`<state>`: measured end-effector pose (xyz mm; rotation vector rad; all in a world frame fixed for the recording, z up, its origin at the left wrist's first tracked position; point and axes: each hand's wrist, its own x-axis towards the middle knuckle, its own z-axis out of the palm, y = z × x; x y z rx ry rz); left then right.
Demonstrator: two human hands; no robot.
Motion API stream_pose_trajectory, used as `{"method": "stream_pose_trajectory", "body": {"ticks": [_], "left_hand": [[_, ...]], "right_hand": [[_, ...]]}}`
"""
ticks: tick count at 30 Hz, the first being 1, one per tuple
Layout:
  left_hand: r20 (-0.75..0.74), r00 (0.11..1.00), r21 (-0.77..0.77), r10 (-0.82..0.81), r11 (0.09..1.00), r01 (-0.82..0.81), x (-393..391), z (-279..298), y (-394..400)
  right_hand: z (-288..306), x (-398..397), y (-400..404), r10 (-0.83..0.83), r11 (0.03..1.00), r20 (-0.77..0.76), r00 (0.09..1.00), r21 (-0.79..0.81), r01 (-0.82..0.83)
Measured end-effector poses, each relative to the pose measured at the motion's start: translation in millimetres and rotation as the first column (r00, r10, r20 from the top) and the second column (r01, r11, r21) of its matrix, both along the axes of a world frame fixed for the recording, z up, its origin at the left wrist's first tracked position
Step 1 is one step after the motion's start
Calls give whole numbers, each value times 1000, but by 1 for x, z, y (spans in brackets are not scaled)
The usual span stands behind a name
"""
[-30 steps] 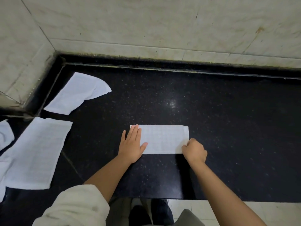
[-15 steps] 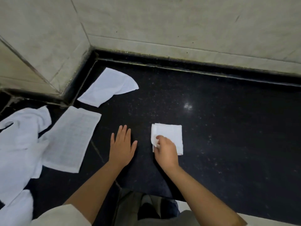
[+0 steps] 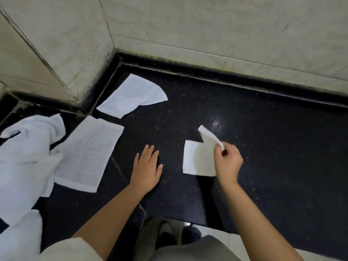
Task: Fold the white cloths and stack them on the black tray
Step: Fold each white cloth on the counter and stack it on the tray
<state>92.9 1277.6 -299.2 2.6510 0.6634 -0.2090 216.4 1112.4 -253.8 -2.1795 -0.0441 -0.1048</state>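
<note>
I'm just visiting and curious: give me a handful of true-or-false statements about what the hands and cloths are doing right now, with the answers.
1. The right hand pinches a corner of the small folded cloth and lifts it. True.
2. The left hand is holding a cloth. False: it lies flat, fingers spread, on the bare black counter.
3. A flat rectangular cloth lies to the left of the left hand. True.
4. The cloth near the corner is neatly folded into a small square. False: it lies loosely, one edge curled over.
5. The crumpled pile of cloths sits at the far right. False: it is at the left edge of the view.
</note>
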Motion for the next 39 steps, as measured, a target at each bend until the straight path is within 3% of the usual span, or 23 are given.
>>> {"method": "stream_pose_trajectory", "body": {"ticks": [2,3,6,9,14,20,27,31,34,39], "left_hand": [[3,1000,12,-5,1000,5,4,0,0],[-9,1000,13,-6,1000,6,5,-1,-1],[-61,998,18,3,1000,-2,3,-5,-3],[-81,997,20,9,1000,-7,-2,-6,-2],[-67,998,10,12,1000,-12,-6,-6,1],[-28,999,-13,-16,1000,16,2,-5,-10],[4,998,-9,-67,998,67,7,-10,-16],[88,982,-19,-169,985,171,17,-11,-26],[240,906,56,-349,936,346,28,-15,-38],[147,825,179,-546,835,520,39,-27,-55]], "right_hand": [[2,-1,3,54,998,88,995,-42,-50],[-3,-2,5,146,982,123,982,-137,-129],[-32,-16,18,453,792,-51,890,-435,-428],[-55,-29,26,559,681,-128,819,-492,-542],[-65,-28,21,605,653,-115,788,-494,-574],[-65,-27,1,665,653,11,747,-494,-574],[-65,-28,-11,757,541,-4,653,-556,-631],[-60,-17,-42,707,604,102,700,-602,-522],[-56,-11,-62,678,547,27,734,-686,-480],[-60,-2,-63,690,491,-61,721,-692,-529]]}}
